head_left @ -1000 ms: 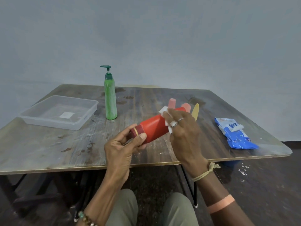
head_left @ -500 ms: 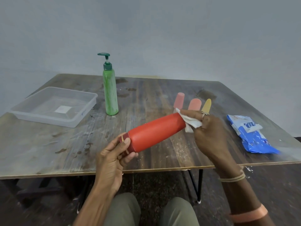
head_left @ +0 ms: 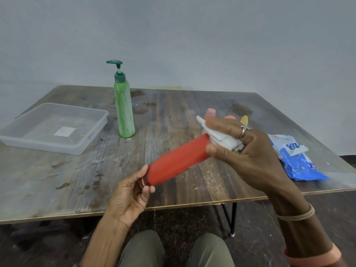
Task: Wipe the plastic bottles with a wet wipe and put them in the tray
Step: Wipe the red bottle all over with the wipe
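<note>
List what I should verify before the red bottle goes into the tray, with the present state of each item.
1. Left hand grips the red bottle at its cap end: ok.
2. Right hand holds the wet wipe against the bottle's other end: ok.
3. Bottle wiped all around: cannot tell.
4. Tray has free room: ok.
5. Green pump bottle stands upright beside the tray, apart from it: ok.

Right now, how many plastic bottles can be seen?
5: red bottle in the left hand; green pump bottle by the tray; pink bottle, orange bottle, yellow bottle behind the right hand, partly hidden; maybe more.
</note>
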Motion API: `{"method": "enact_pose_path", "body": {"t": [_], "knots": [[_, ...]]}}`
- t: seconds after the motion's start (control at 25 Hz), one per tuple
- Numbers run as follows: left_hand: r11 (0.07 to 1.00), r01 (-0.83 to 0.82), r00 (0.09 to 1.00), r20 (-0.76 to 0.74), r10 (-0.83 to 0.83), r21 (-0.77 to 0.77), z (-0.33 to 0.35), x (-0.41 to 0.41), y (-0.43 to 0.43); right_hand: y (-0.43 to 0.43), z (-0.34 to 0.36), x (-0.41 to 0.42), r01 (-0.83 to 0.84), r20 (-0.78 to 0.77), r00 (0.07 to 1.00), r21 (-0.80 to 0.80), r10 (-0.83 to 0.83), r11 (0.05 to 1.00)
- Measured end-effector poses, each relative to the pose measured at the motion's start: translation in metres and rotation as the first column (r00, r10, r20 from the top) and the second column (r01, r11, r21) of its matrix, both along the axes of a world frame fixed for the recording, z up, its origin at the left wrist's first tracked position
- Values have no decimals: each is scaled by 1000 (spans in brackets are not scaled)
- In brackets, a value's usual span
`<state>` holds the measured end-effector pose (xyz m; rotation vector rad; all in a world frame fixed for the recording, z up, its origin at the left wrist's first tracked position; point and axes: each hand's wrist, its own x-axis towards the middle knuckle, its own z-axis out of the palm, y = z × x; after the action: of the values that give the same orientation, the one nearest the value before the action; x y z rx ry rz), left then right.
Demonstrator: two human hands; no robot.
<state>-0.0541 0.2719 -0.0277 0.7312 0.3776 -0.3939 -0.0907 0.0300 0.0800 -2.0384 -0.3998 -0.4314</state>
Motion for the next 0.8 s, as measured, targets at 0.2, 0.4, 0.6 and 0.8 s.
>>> {"method": "enact_pose_path", "body": {"t": [0.2, 0.4, 0.6, 0.8], "knots": [[993, 78, 995, -54, -83, -92, 1, 4, 3, 4, -8, 1, 108, 276, 960, -195, -51, 975], [997, 52, 996, -66, -56, -63, 4, 0, 1, 6, -8, -2, 126, 348, 935, -136, -72, 983], [998, -8, 1000, 21, 7, 54, 9, 2, 5, 8, -5, -8, 185, 193, 967, -86, -165, 979], [999, -43, 998, 36, 42, 26, 6, -1, 3, 15, -11, -14, 291, 261, 927, -53, -268, 955]]}}
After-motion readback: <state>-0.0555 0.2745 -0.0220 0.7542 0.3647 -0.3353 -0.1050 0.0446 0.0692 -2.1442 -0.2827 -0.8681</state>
